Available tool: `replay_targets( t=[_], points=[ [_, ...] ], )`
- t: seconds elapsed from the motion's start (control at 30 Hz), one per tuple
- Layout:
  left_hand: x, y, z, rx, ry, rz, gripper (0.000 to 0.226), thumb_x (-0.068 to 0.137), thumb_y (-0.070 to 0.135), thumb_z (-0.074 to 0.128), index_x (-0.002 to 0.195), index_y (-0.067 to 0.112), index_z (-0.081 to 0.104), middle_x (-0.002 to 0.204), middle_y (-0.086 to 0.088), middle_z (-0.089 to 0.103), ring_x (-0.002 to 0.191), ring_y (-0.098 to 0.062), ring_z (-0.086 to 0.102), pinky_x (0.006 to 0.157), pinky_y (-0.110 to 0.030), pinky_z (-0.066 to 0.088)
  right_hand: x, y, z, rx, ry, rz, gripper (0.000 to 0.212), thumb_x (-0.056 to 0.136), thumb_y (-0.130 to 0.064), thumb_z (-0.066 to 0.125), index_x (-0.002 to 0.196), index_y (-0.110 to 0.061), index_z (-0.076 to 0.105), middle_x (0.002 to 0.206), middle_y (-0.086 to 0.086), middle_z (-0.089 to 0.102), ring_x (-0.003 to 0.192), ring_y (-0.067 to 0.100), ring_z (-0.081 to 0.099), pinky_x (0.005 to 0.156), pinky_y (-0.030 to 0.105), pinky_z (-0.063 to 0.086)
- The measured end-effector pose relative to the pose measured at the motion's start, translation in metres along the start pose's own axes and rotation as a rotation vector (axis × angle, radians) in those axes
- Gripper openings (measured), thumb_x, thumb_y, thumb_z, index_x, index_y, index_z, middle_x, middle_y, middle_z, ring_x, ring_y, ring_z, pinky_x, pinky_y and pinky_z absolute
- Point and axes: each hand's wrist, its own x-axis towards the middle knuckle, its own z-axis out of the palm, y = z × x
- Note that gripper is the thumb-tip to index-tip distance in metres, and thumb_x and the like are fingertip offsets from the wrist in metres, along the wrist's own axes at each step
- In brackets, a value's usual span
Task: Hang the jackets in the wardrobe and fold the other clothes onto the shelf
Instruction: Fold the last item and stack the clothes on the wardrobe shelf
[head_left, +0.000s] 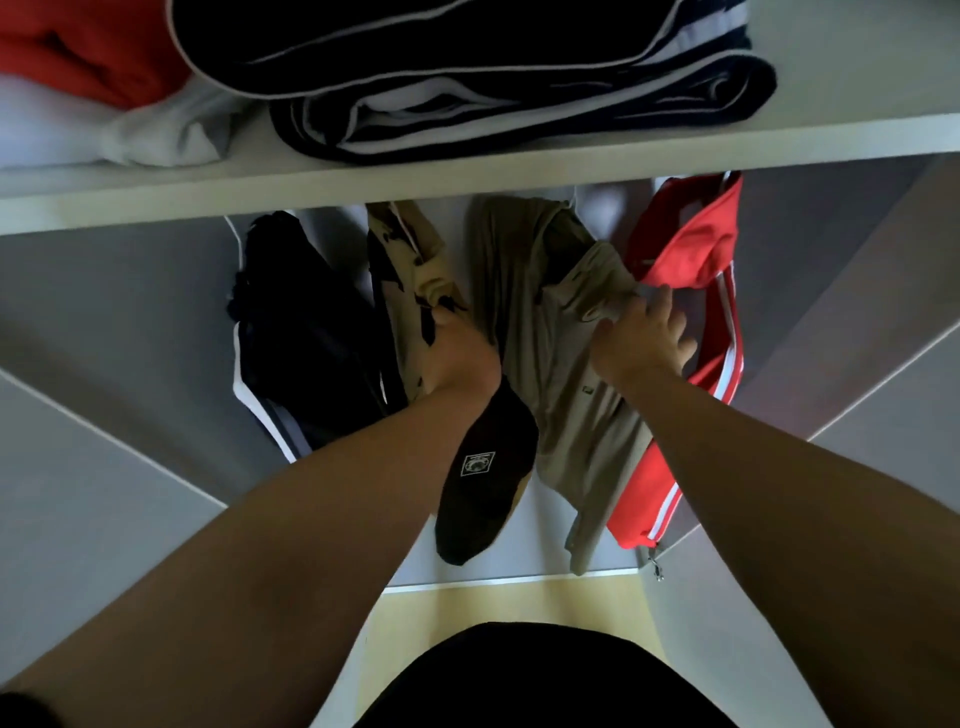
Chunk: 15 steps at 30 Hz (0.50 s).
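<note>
Head view looks down into the wardrobe (104, 291). Four jackets hang below the shelf (467, 174): a navy jacket (291, 322) at the left, then a camouflage jacket (410, 270), a khaki jacket (519, 291) and a red jacket (691, 244) at the right. Folded clothes (519, 104) lie on the shelf above.

Step in hand, as judged: settling the khaki jacket into its hanging place under the shelf. To do it well, its shoulders should be drawn square and its front left to fall straight. It should also be eased apart from the red jacket, which it touches near the shoulder.

The right hand (647, 332) has thumb and fingers closed on a bunched fold of the khaki jacket near its shoulder, with the outer fingers spread toward the red jacket. The left hand (457, 358) is pushed in between the camouflage and khaki jackets and touches the camouflage fabric. Its fingertips are buried in the folds, so whether it grips cannot be told.
</note>
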Motion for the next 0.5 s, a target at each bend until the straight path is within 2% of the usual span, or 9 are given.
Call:
replay_targets(
  t=[0.07,0.23,0.33,0.5],
  points=[
    [-0.009,0.015,0.005,-0.086,0.019,-0.039,0.065,0.091,0.021,0.056,0.149,0.006,0.031,0.136,-0.024,0.054,0.119,-0.045,0.056,0.1,-0.056,0.049,0.003,0.006,-0.001,0.006,-0.032,-0.012,0.06,0.098,-0.041,0.044,0.151,-0.013,0.033,0.166,0.008,0.011,0.143,0.04,0.024,0.112,0.058,0.025],
    [-0.022,0.033,0.006,-0.103,-0.001,-0.04,0.067,0.093,0.019,0.056,0.152,0.007,0.026,0.129,-0.02,0.061,0.111,-0.039,0.063,0.089,-0.045,0.051,0.006,0.016,-0.005,0.033,-0.045,-0.06,0.061,0.098,-0.038,0.046,0.149,-0.006,0.033,0.154,0.015,0.035,0.139,0.041,0.033,0.11,0.057,0.029],
    [-0.023,0.028,0.002,-0.061,-0.055,-0.011,0.072,0.096,0.018,0.055,0.153,-0.001,0.017,0.132,-0.02,0.059,0.111,-0.039,0.064,0.088,-0.045,0.054,0.005,0.017,-0.006,0.023,-0.071,-0.087,0.061,0.098,-0.038,0.049,0.147,-0.006,0.035,0.149,0.017,0.039,0.137,0.042,0.036,0.109,0.055,0.031],
    [-0.025,0.012,-0.018,-0.054,-0.155,0.001,0.06,0.098,0.022,0.052,0.148,0.005,0.026,0.124,-0.014,0.062,0.109,-0.034,0.063,0.094,-0.048,0.053,-0.005,0.007,-0.011,0.07,-0.103,-0.087,0.063,0.099,-0.039,0.048,0.151,-0.006,0.031,0.153,0.018,0.034,0.14,0.041,0.033,0.11,0.055,0.031]
  ],
)
